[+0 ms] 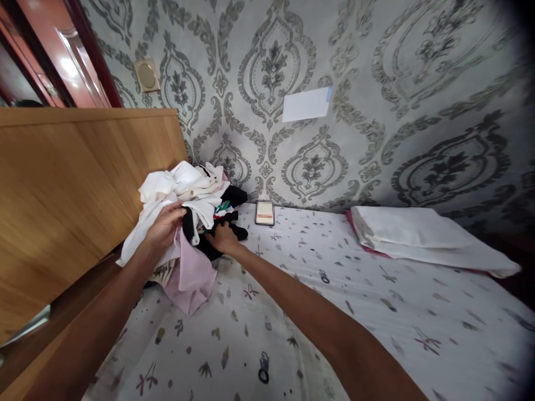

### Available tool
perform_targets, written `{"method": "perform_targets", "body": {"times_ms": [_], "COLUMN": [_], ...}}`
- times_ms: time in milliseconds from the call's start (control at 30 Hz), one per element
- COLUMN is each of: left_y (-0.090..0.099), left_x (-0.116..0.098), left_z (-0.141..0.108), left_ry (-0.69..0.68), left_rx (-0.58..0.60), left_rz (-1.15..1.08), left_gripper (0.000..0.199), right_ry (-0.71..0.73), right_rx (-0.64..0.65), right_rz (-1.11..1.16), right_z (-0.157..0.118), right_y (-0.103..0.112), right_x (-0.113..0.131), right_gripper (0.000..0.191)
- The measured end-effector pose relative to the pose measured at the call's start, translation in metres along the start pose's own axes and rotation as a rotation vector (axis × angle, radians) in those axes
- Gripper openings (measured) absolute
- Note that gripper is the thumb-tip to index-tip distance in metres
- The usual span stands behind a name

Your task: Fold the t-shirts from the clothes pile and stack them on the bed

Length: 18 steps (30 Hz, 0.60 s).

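The left hand rests at the near side of the white cloth, its fingers drawn fairly close together, perhaps to steady the loose folds; whether they pinch it I cannot tell; the right hand is narrowed on the black cloth, seemingly to keep that piece apart from the tangle; both work at one heap of clothes, which lies on the printed sheet beside the wooden panel, a likely backstop against sliding; the pink cloth spills towards the person, apparently because nothing holds its lower end; just beyond the right hand, a small flat case lies near the patterned wall, out from under the fabric; well apart on the right lies a folded white cloth, its layers stacked flat and so probably steady
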<state>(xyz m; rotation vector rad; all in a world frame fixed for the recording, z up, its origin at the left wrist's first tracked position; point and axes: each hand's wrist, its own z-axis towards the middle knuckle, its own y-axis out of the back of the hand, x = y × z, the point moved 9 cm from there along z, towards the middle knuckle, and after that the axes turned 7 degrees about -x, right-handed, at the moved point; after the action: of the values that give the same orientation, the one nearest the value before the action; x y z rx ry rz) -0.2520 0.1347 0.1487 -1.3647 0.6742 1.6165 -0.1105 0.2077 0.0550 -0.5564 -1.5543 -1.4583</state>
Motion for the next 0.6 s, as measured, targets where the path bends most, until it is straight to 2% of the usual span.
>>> {"method": "perform_targets", "body": {"times_ms": [67, 133, 167, 233, 300, 367, 467, 533, 600], "left_y": [-0.017, -0.036, -0.043, -0.051, -0.053, -0.053, -0.053, -0.049, -0.045], "left_x": [0.010, 0.023, 0.028, 0.034, 0.035, 0.036, 0.027, 0.011, -0.009], "left_z": [-0.009, -0.024, -0.032, -0.046, -0.052, -0.052, -0.049, -0.049, -0.061], "left_ry": [0.036, 0.064, 0.064, 0.032, 0.003, -0.002, -0.062, -0.195, -0.385], "left_rx": [0.139, 0.319, 0.397, 0.489, 0.508, 0.508, 0.489, 0.395, 0.271], "left_rz": [0.083, 0.201, 0.261, 0.353, 0.395, 0.409, 0.414, 0.454, 0.589], "left_gripper": [0.034, 0.030, 0.028, 0.026, 0.026, 0.028, 0.029, 0.026, 0.020], "right_ry": [0.048, 0.106, 0.130, 0.181, 0.190, 0.212, 0.404, 0.538, 0.572], "right_rx": [0.111, 0.161, 0.136, 0.008, -0.142, -0.230, -0.226, -0.205, -0.197], "right_rz": [-0.189, -0.313, -0.332, -0.335, -0.281, -0.154, 0.080, 0.230, 0.363], "right_z": [-0.014, -0.030, -0.037, -0.046, -0.052, -0.052, -0.049, -0.046, -0.039], "right_y": [0.001, 0.007, 0.013, 0.029, 0.045, 0.057, 0.064, 0.067, 0.069], "right_x": [-0.002, -0.005, -0.007, -0.007, -0.010, -0.009, 0.012, 0.032, 0.047], "right_gripper": [0.057, 0.061, 0.060, 0.058, 0.059, 0.061, 0.049, 0.037, 0.031]}}
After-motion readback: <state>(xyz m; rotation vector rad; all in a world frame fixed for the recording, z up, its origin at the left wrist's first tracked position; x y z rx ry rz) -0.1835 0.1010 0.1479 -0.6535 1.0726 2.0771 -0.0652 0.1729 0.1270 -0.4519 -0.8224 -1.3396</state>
